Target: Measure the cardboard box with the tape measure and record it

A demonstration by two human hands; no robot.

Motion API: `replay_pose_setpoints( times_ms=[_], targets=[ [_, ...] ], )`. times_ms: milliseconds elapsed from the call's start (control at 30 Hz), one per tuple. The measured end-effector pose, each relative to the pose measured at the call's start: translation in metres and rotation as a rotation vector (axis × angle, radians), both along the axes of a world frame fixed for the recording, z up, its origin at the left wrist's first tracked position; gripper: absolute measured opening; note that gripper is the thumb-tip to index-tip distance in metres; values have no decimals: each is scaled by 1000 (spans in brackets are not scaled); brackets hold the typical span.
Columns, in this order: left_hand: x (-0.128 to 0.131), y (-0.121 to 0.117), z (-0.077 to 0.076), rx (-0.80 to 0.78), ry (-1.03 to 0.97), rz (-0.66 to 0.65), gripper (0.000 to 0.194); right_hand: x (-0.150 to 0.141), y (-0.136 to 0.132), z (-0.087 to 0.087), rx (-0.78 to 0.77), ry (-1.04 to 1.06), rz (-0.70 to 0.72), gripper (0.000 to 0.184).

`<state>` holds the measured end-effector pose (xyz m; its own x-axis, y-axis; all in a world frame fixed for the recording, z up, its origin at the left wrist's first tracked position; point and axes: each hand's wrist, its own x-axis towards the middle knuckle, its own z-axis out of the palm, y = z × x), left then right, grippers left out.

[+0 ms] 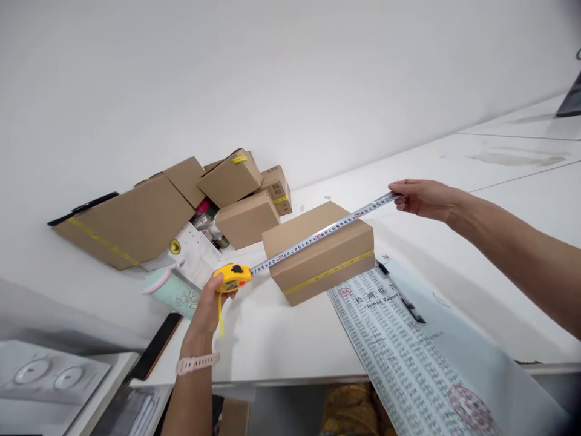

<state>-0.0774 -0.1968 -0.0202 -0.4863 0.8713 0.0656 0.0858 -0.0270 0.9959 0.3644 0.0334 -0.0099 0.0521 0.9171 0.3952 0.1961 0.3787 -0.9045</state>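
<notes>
My left hand (212, 306) is closed around a yellow tape measure (233, 277), whose yellow wrist strap dangles below. From its case the silver blade (313, 238) runs up and to the right, across the top of a brown cardboard box (330, 264) with a strip of yellow tape along its side. Between thumb and fingers, my right hand (415, 198) pinches the far end of the blade, beyond the box's right end. Whether the blade touches the box top all along, I cannot tell. Neither hand touches the box.
More cardboard boxes (247, 219) are stacked against the wall at the left. A mint cup (175, 292) lies near a dark phone-like slab (157, 345). Printed testing report sheets (399, 339) hang over the front edge, with a black pen (402, 293) on them.
</notes>
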Motion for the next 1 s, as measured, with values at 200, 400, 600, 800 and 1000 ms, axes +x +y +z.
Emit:
replay_pose_setpoints(
  times_ms=[200,400,600,800,1000],
  targets=[
    [-25,21,4,-23,26,-9,55,-51,22,-18,-393,128,157,33],
    [-18,39,4,-48,45,-100,57,-87,22,-24,-518,110,159,27],
    [5,62,-3,-31,21,-148,56,-100,14,-27,-601,15,141,23],
    [2,65,-9,-36,-20,-173,57,-97,19,-38,-677,33,169,32],
    [2,66,-11,-40,-29,-182,57,-95,19,-38,-674,-3,129,37]
  ],
)
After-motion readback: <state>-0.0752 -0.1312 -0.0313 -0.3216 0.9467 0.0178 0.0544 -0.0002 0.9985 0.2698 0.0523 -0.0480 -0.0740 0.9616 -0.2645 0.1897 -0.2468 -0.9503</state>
